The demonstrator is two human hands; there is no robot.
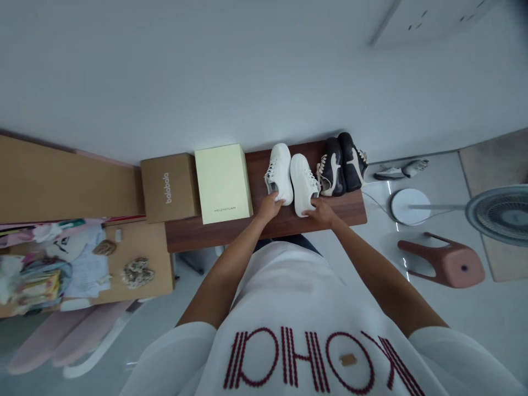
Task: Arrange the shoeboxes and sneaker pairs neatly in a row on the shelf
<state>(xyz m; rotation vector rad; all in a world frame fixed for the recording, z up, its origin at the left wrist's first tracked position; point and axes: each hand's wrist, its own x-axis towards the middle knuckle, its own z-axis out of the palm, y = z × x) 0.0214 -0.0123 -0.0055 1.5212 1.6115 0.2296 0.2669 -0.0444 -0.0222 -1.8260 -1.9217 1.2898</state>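
Observation:
A pair of white sneakers stands on a dark wooden bench [350, 212], toes to the wall. My left hand [270, 208] is closed on the heel of the left white sneaker [279, 173]. My right hand [320, 211] grips the heel of the right white sneaker [304, 184]. Just right of them sits a pair of black sneakers with cream trim [341, 164], touching the white pair.
A pale green shoe box [223, 183] and a brown cardboard shoe box [170, 187] stand on the bench's left. A cluttered wooden desk [140, 247] lies further left. A pink stool [443, 261], a floor fan [497, 213] and loose sandals [400, 169] are on the floor at right.

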